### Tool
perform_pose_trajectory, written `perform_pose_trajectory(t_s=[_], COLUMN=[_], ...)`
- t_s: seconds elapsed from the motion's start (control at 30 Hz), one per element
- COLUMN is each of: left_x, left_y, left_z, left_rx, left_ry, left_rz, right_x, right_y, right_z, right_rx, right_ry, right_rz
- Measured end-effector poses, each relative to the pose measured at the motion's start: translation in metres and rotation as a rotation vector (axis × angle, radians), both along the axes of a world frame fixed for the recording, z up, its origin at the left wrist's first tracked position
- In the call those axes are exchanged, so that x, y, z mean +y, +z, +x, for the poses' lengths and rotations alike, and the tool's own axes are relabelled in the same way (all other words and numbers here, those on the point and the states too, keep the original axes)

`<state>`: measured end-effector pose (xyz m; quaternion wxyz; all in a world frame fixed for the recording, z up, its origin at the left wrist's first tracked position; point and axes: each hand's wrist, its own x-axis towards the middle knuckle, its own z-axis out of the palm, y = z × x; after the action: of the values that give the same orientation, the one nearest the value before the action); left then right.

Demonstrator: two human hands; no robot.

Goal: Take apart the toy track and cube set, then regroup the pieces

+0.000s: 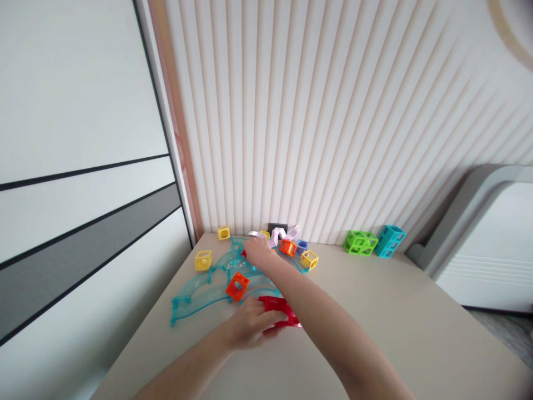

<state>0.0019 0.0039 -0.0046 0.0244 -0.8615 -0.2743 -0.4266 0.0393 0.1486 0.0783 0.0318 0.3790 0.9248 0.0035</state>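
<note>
My left hand is closed round red open-frame toy blocks near the front of the pile. Part of that red piece is hidden behind my right forearm. Stretched out over the pile, my right hand has its fingers bent downward on a red piece, of which only a corner shows. Clear teal track pieces lie below and left of my right hand. Between the two hands sits an orange cube block. Another orange cube is just right of my right hand.
Yellow cubes lie left and right of the track. Pale pink pieces, a purple cube and a dark object are by the ribbed wall. Green blocks and blue blocks stand farther right on the table.
</note>
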Motion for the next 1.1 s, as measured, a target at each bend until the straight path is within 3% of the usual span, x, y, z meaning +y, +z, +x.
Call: perform_pose_trajectory(t_s=[0.37, 0.53, 0.67, 0.87, 0.97, 1.1], left_x=[0.001, 0.000, -0.002, -0.005, -0.005, -0.007], left_y=[-0.001, 0.006, 0.010, 0.007, 0.007, 0.011], left_z=[0.001, 0.002, 0.003, 0.010, 0.011, 0.009], left_rx=[-0.010, -0.011, -0.041, -0.277, -0.349, -0.345], left_ry=[-0.037, -0.017, 0.040, 0.279, 0.318, 0.346], left_rz=[0.032, 0.037, 0.051, 0.033, 0.011, 0.051], right_x=[0.007, 0.004, -0.013, -0.050, -0.067, -0.088], right_y=[0.001, 0.015, 0.016, -0.016, -0.038, -0.063], right_z=[0.016, 0.031, 0.065, 0.144, 0.175, 0.195], right_rx=[0.209, 0.543, 0.881, 1.354, 1.499, 1.557], right_ry=[-0.171, -0.202, -0.186, -0.158, -0.140, -0.120], right_rz=[-0.074, -0.072, -0.090, -0.095, -0.123, -0.234])
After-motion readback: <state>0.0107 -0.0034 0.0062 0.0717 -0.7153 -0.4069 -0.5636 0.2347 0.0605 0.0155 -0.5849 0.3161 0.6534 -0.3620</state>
